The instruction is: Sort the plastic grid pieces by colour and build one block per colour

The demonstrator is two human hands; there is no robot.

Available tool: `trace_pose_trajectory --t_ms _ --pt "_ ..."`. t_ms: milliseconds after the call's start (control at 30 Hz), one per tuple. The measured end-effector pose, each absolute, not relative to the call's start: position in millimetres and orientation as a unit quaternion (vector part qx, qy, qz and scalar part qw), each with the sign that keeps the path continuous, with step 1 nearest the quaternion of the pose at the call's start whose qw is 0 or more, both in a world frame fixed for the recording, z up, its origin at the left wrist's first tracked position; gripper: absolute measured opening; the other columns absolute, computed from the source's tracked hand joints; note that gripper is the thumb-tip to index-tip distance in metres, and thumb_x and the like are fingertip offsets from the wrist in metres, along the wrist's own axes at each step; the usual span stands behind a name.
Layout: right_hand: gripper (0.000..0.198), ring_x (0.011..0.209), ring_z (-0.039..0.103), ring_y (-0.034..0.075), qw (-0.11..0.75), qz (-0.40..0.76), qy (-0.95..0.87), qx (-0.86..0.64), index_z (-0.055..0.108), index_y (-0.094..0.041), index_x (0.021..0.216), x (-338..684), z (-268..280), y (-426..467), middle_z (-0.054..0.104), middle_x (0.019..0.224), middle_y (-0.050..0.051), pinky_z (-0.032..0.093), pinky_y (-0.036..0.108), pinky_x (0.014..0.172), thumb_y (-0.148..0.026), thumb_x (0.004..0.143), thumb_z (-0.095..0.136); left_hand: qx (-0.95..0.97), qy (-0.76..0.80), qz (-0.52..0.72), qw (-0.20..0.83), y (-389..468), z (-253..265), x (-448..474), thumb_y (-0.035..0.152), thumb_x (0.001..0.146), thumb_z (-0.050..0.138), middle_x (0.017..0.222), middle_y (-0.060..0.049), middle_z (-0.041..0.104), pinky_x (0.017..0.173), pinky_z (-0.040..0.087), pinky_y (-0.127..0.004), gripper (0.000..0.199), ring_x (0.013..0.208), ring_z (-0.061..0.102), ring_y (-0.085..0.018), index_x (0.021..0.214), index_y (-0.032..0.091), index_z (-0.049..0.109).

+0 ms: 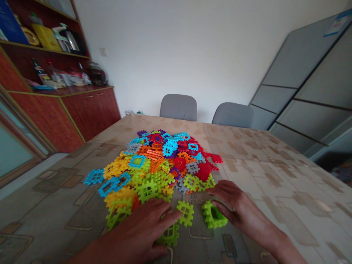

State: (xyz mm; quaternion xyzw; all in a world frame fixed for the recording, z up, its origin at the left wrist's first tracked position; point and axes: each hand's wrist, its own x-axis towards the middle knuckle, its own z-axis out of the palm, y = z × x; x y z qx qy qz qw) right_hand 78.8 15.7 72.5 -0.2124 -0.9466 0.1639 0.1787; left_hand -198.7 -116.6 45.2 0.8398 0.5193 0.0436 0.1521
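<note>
Head view, and it's all happening at the near side of the pile of plastic pieces (155, 154). The left hand (150, 223) spreads loosely over the pile's near edge, clenched on nothing, index fingertip right at the flat green tile (186, 213) just in front of the pile; a second green tile (172, 235) pokes out from under that hand. Over to the right hand (238, 201), in front of the pile's right part: thumb and fingers apart, nothing gripped, thumb by the rim of the hollow green block (213, 216) (whether it touches, one cannot tell). Good handling here probably means taking tiles by their edges, clear of neighbouring teeth, and steadying the block by its sides, without squeezing.
</note>
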Motion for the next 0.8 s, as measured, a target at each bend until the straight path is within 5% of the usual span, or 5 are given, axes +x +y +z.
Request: trace_pose_trajectory --t_ms 233,333,500,667,800 --pt "0.021 0.099 0.066 0.028 0.174 0.158 -0.947 -0.217 0.066 -0.02 0.12 78.3 69.8 16.8 0.071 0.103 0.01 0.053 0.043 0.087 -0.024 0.103 0.055 0.833 0.526 0.103 0.138 -119.5 52.4 -199.8 0.007 0.089 0.051 0.109 -0.005 0.075 0.081 0.059 -0.032 0.054 0.093 0.072 -0.024 0.137 0.031 0.057" --pt "0.021 0.099 0.066 0.028 0.18 0.159 -0.947 -0.215 0.065 -0.022 0.121 79.3 69.0 17.2 0.072 0.104 0.01 0.052 0.043 0.087 -0.023 0.102 0.055 0.809 0.533 0.178 0.175 -117.5 49.7 -200.2 0.011 0.097 0.044 0.119 -0.003 0.075 0.087 0.058 -0.032 0.05 0.102 0.072 -0.022 0.139 0.034 0.055" --pt "0.026 0.098 0.066 0.027 0.187 0.17 -0.944 -0.214 0.064 -0.023 0.125 77.9 68.6 18.9 0.072 0.104 0.008 0.051 0.042 0.087 -0.018 0.1 0.058 0.773 0.526 0.259 0.242 -103.4 50.0 -190.4 0.016 0.102 0.044 0.129 0.002 0.071 0.099 0.053 -0.029 0.041 0.117 0.067 -0.018 0.135 0.035 0.059" --pt "0.025 0.098 0.065 0.027 0.197 0.177 -0.941 -0.213 0.064 -0.023 0.125 77.9 72.8 19.8 0.071 0.104 0.008 0.051 0.042 0.087 -0.019 0.101 0.058 0.826 0.501 0.203 0.157 -80.7 52.2 -179.4 0.001 0.092 0.045 0.136 -0.008 0.066 0.107 0.05 -0.037 0.052 0.124 0.062 -0.023 0.138 0.023 0.058" --pt "0.024 0.095 0.065 0.026 0.196 0.171 -0.939 -0.225 0.065 -0.022 0.125 82.4 75.9 22.0 0.071 0.102 0.009 0.051 0.041 0.085 -0.021 0.102 0.057 0.844 0.499 0.127 0.151 -79.7 53.8 -182.9 0.01 0.085 0.068 0.148 -0.01 0.058 0.116 0.042 -0.046 0.062 0.136 0.051 -0.03 0.144 0.023 0.053"
